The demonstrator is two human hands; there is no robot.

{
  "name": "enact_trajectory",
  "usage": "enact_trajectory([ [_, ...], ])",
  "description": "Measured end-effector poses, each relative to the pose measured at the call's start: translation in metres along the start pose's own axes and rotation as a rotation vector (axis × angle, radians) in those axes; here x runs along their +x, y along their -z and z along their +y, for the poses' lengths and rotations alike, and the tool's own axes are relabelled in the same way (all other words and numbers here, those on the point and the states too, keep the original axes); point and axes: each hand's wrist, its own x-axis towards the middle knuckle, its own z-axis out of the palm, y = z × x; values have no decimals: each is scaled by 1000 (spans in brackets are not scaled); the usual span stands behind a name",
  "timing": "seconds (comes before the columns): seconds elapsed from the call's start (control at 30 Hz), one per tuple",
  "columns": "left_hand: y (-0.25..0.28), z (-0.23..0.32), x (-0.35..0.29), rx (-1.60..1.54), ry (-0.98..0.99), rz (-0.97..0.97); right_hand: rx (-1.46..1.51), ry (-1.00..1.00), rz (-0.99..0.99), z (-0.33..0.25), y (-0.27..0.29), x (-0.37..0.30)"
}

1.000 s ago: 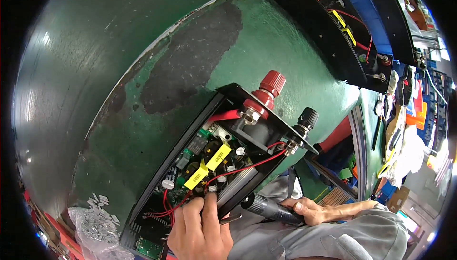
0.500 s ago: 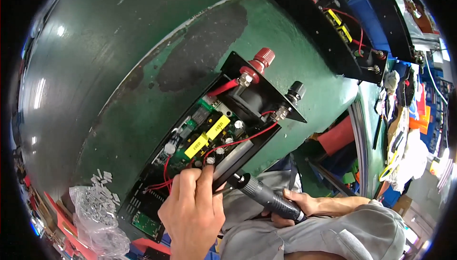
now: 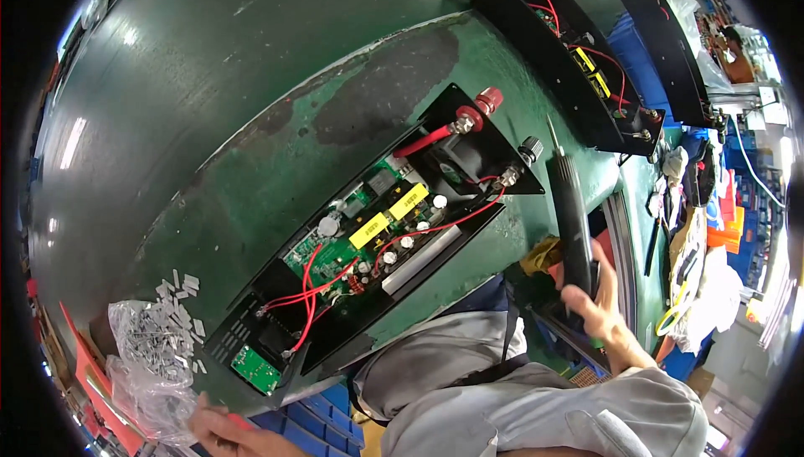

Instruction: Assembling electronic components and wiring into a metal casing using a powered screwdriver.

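Note:
My right hand (image 3: 596, 294) is wrapped round a black electric screwdriver (image 3: 571, 214), its thin bit pointing up and away from me. The tool is to the right of an open black power unit case (image 3: 452, 248), apart from it. Inside the case are a green circuit board (image 3: 339, 254), two yellow blocks, red wires and a fan. Its far end plate carries a red terminal (image 3: 488, 100) and a black terminal (image 3: 530, 149). At the lower left, my left hand (image 3: 224, 433) is beside a clear plastic bag (image 3: 155, 398), its fingers too blurred to tell their grip.
Small clear pieces (image 3: 177, 300) spill from the bag onto the green worktable (image 3: 226, 231). A second open case (image 3: 578, 80) stands at the far right, with a black panel (image 3: 666, 47) beyond it. Blue bins (image 3: 314, 423) sit below the near table edge.
My left hand has left the case and moved down left to the bag. My right hand has swung the screwdriver up and right, away from the case's near side.

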Motion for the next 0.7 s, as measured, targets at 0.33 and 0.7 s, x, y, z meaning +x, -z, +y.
enact_trajectory([
  [0.33,-48,-82,-70,124,52,-235,-474,891,236,-36,-41,60],
  [0.7,-47,-77,-67,23,85,-221,-253,917,64,-20,-98,78],
])
